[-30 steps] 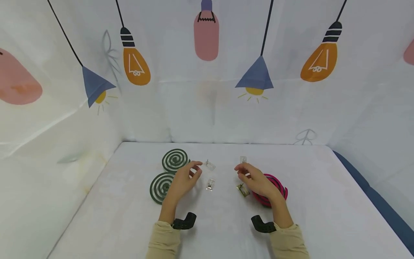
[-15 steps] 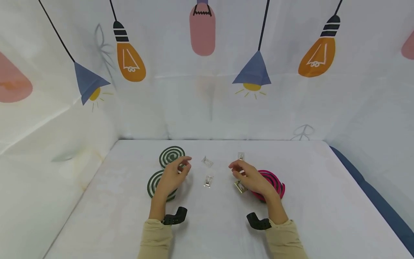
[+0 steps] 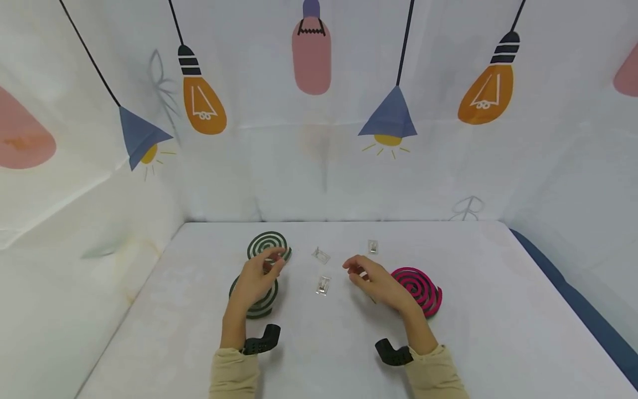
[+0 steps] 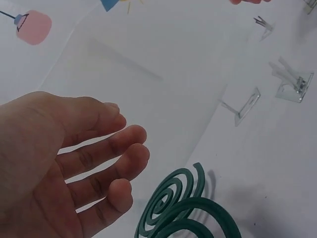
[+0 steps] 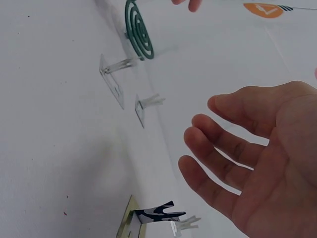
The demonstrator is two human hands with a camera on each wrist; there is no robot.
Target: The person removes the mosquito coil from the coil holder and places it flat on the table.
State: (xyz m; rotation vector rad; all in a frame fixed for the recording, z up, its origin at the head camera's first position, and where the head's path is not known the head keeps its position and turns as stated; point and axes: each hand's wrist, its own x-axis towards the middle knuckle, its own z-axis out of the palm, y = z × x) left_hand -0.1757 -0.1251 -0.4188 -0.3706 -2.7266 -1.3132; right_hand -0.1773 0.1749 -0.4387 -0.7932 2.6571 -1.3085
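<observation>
My left hand (image 3: 253,282) hovers over the nearer of two green mosquito coils (image 3: 266,311), hiding part of it. The farther green coil (image 3: 259,238) lies just beyond my fingertips. With fingers loosely bent, my right hand (image 3: 381,285) is raised left of a red-and-dark mosquito coil (image 3: 416,285). Neither hand holds anything. Between the hands lie two small silvery coil stands, one farther (image 3: 321,255) and one nearer (image 3: 323,285). Another silvery stand (image 3: 372,246) lies beyond the right hand. A gold-coloured stand (image 5: 130,218), mostly hidden in the head view, has an upright prong.
A white-covered table (image 3: 319,354) carries everything. White sheeting (image 3: 279,166) printed with lamps and bulbs hangs behind it and at the sides. Dark blue cloth (image 3: 573,299) runs along the right edge. A black wrist mount (image 3: 261,339) sits on each forearm.
My left hand has drawn left, away from the silvery stands. My right hand has shifted left too, uncovering the far right stand and more of the red coil while covering most of the gold stand.
</observation>
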